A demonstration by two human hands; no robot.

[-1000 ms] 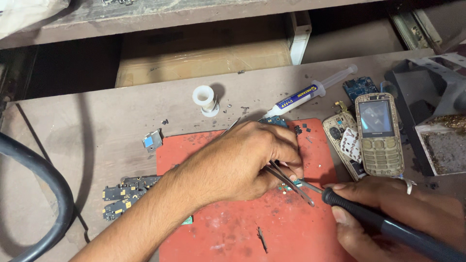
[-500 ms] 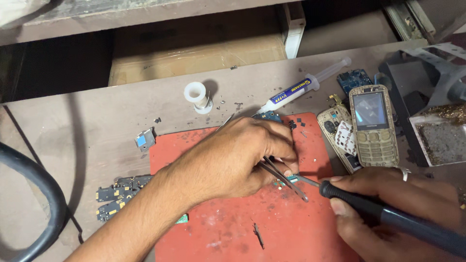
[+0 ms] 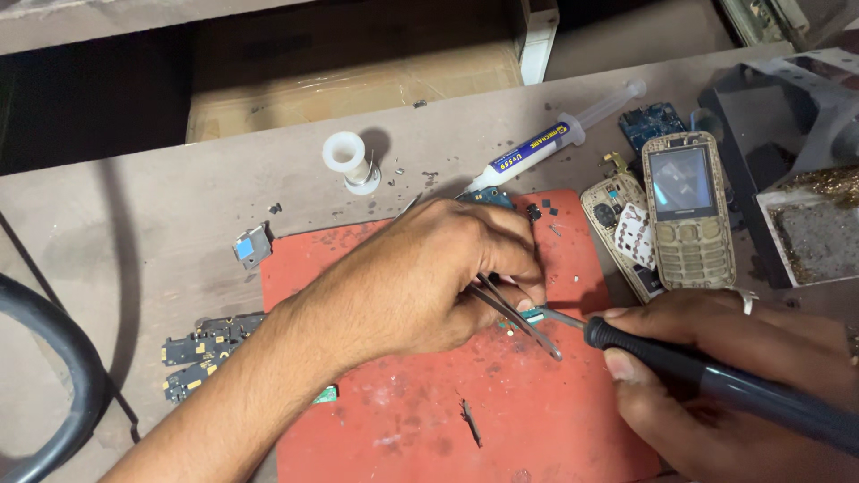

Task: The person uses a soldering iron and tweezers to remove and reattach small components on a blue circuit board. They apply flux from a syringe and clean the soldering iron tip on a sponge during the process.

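two hands work over the red mat on the desk. the left hand has its grip closed on tweezers, whose tips press a small green component flat against the mat. the right hand has its grip closed around a black soldering iron, tip touching that component. compared with one second ago, hands, tweezers and iron keep the same relation to each other; only the camera has shifted, so the joint is judged still under heat. a flux syringe, solder spool and keypad phone lie beyond the mat.
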